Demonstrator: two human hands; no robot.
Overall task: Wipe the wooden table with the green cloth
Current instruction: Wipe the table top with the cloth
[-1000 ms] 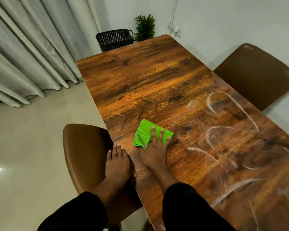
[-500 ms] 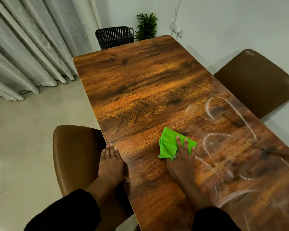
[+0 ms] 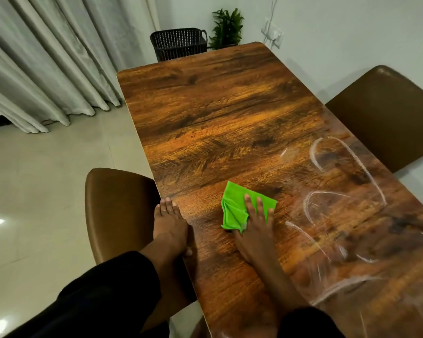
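A folded bright green cloth (image 3: 239,203) lies on the long wooden table (image 3: 217,113), near its left edge. My right hand (image 3: 255,228) presses flat on the cloth with straight fingers. My left hand (image 3: 170,223) rests flat on the table's left edge, fingers straight, holding nothing. White curved smear marks (image 3: 327,191) cover the table's right half, to the right of the cloth.
A brown chair (image 3: 117,206) stands at the table's left side under my left arm. Another brown chair (image 3: 388,113) stands at the right side. A black basket (image 3: 178,43) and a green plant (image 3: 226,28) sit beyond the far end. Grey curtains (image 3: 47,57) hang at the left.
My right hand slid the cloth right across the table, then back a little to the left. My left hand has stayed on the table edge.
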